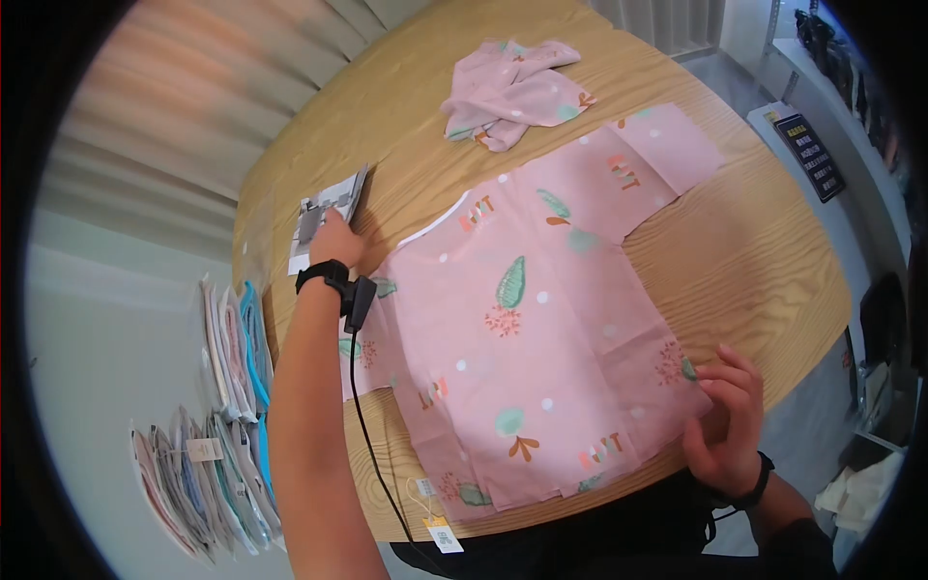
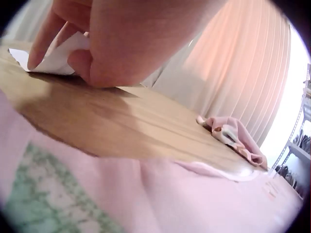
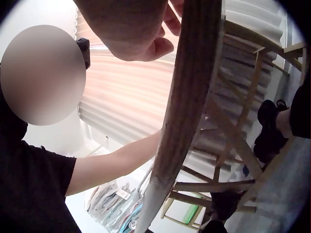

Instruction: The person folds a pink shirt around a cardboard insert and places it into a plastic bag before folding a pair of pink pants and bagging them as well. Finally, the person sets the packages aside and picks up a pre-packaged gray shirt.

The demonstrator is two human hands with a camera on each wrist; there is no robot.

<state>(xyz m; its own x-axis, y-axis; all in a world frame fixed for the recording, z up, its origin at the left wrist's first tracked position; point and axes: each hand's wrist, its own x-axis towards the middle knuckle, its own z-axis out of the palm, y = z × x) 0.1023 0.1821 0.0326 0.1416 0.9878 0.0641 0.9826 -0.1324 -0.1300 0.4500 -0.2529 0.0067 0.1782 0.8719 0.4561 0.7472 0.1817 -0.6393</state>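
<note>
A pink printed pajama top [image 1: 541,319] with green leaf motifs lies spread flat on the wooden table, its neckline to the upper left. My left hand [image 1: 335,242] is beyond the sleeve, over a grey-and-white printed paper [image 1: 311,227]. In the left wrist view, the white sheet [image 2: 63,57] rises between thumb and fingers of that hand, which pinches it. My right hand [image 1: 727,425] rests at the top's lower right corner, fingers loosely bent and touching the hem edge. A paper tag [image 1: 444,537] hangs by a string over the table's near edge.
A crumpled pink garment [image 1: 512,92] of the same print lies toward the far side of the table [image 1: 406,87]. Packed clothes [image 1: 208,483] hang at the left. Pleated curtains [image 1: 193,106] stand behind, and shelving [image 1: 851,97] lines the right side.
</note>
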